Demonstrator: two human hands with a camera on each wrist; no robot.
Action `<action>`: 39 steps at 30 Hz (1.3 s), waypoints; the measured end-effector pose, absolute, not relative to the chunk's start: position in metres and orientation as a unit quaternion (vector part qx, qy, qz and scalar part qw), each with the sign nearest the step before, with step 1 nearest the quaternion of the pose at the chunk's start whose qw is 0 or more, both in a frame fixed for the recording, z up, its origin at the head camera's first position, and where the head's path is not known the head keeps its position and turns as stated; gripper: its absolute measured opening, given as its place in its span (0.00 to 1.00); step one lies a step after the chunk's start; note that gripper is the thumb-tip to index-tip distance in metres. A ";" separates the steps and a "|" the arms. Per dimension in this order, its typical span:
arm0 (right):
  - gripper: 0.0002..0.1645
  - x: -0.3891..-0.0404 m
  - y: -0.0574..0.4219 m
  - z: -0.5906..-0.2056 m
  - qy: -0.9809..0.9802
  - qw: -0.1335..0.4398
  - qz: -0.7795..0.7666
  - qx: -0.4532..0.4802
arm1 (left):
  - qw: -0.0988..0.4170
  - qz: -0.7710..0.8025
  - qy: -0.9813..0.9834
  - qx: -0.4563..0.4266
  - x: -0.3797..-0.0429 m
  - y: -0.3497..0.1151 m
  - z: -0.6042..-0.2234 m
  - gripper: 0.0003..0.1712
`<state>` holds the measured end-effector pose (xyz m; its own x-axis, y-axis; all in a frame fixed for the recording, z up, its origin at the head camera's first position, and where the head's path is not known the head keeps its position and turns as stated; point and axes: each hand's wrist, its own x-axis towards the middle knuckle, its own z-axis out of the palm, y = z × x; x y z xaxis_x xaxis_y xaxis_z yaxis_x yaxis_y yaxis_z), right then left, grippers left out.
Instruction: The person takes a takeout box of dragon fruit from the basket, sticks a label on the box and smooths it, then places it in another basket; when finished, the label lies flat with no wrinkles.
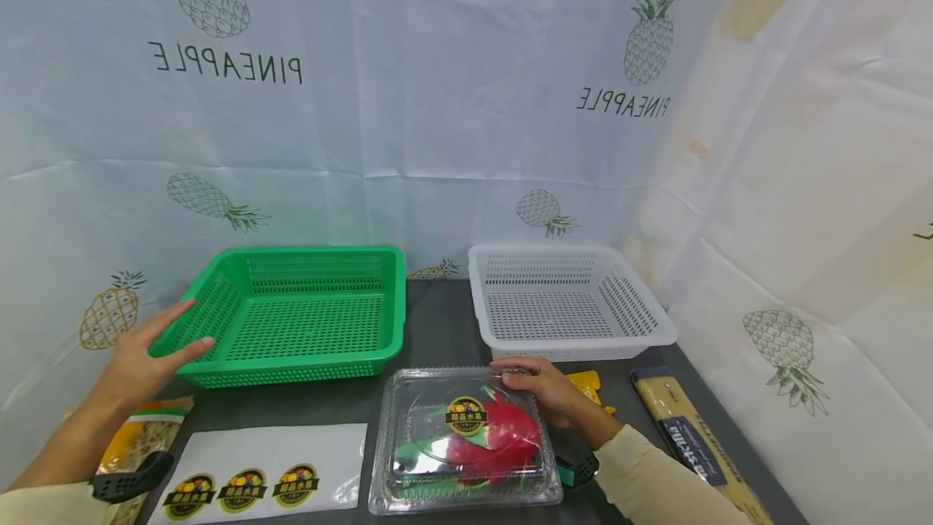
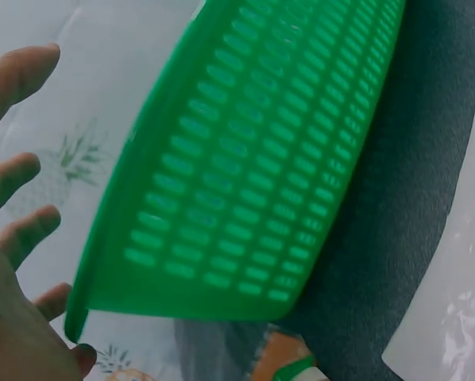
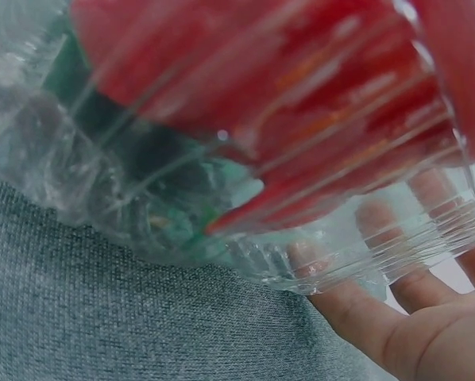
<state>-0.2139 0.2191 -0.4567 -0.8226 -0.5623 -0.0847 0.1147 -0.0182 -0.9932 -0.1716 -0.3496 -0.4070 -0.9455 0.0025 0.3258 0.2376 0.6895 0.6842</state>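
A clear plastic clamshell box (image 1: 423,407) lies at the front middle, with a red and green dragon fruit (image 1: 513,434) inside. Its lid carries a round black-and-gold sticker (image 1: 466,416). My right hand (image 1: 545,392) holds the box by its far right corner; in the right wrist view the fingers (image 3: 357,313) show at the clear wall, partly through the plastic. Over at the left, my left hand (image 1: 142,359) is spread beside the near left end of the green basket (image 1: 291,377). The left wrist view shows its fingers apart at the basket rim, holding nothing.
A white basket (image 1: 583,352) stands at the back right. White paper with several stickers (image 1: 244,490) lies front left, next to a packet (image 1: 149,428). On the right are a yellow packet (image 1: 586,383) and a spaghetti pack (image 1: 703,444). Pineapple-print cloth (image 1: 437,104) hangs behind.
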 end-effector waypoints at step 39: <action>0.21 -0.205 0.219 -0.450 0.613 0.259 -0.736 -0.127 | 0.079 -0.268 -0.960 0.015 -0.183 -0.365 -0.423 0.53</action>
<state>-0.2046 0.2185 -0.4504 -0.8334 -0.5368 -0.1313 0.2259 -0.1142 -0.9674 -0.1830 -0.3654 -0.4231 -0.9869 -0.0718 0.1443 0.0133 0.8560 0.5168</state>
